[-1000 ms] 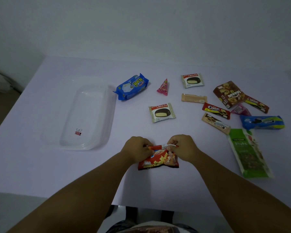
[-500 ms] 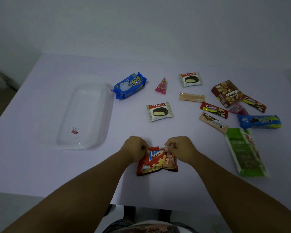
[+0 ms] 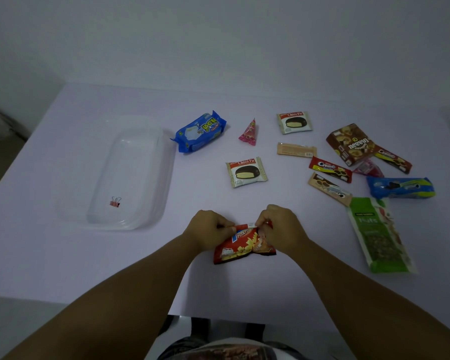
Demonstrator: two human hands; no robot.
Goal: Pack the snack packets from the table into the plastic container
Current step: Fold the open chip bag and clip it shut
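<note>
Red foil marked the potato snack packet [image 3: 244, 245], which lay near the front edge of the pale desk [image 3: 63, 255] and was pinched at its top seam from both sides. The left hand [image 3: 208, 229] was curled closed on the packet's upper left corner, and the right hand [image 3: 281, 227] was curled closed on the upper right corner, so that the crumpled bag hung between the two fists with its lower edge touching or just above the desk; which of the two could not be told. To the left, well apart from the hands, stood the clear plastic container [image 3: 164, 178], holding only a small pink binder clip [image 3: 115, 202] near its front end. Just beside the container's far right corner lay a blue biscuit packet [image 3: 199, 131]. A pink triangular sweet [image 3: 250, 132] lay to its right, and two Choco Pie packets lay apart, one near the centre [image 3: 246, 172] and one farther back [image 3: 294, 122]. A beige wafer bar [image 3: 296, 149] lay between them on the right. Farther right, a brown cookie box [image 3: 351, 144], a red cream-biscuit packet [image 3: 330, 169], a beige cream-biscuit packet [image 3: 329, 188], a blue sandwich-cookie packet [image 3: 400, 187] and a green nuts pouch [image 3: 379, 235] lay clustered, several touching or overlapping.
</note>
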